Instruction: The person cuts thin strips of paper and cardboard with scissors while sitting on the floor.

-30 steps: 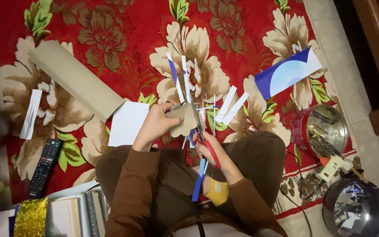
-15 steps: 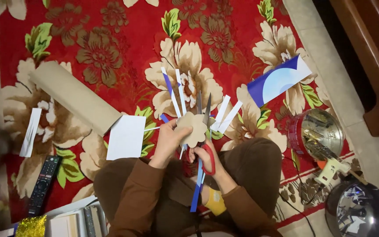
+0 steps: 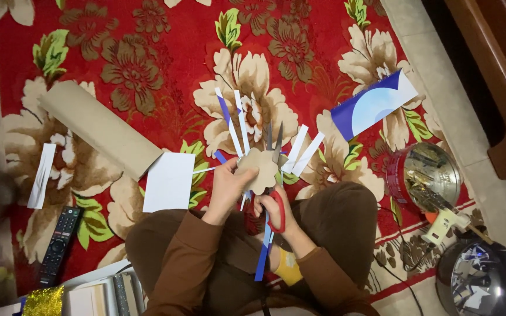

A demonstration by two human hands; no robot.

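We hold a tan cardboard cut-out (image 3: 260,168) in our left hand (image 3: 228,186), fingers pinched on its left edge, above our lap and over the flowered red rug (image 3: 165,70). The piece is small, flat and matt brown, with a wavy, lobed outline like a cloud or a flower; its face is plain. Our right hand (image 3: 277,206) is closed through the red handles of a pair of scissors (image 3: 276,175), and the grey blades point up and away from us, parted in a narrow V at the right edge of the cut-out. We cannot tell whether the blades are biting the cardboard or lying just behind it.

Loose paper strips (image 3: 236,124), white and blue, fan out on the rug behind the cut-out, and a blue strip (image 3: 263,253) hangs down past our right wrist. A white paper sheet (image 3: 168,181) lies just left of our left hand, and beyond it a long brown cardboard sheet (image 3: 99,127) lies slantwise. A blue and white card (image 3: 373,105) sits well apart at the upper right. To the right stand a round red tin (image 3: 423,174) and a glue gun (image 3: 445,221); a black remote control (image 3: 57,241) lies at the lower left.
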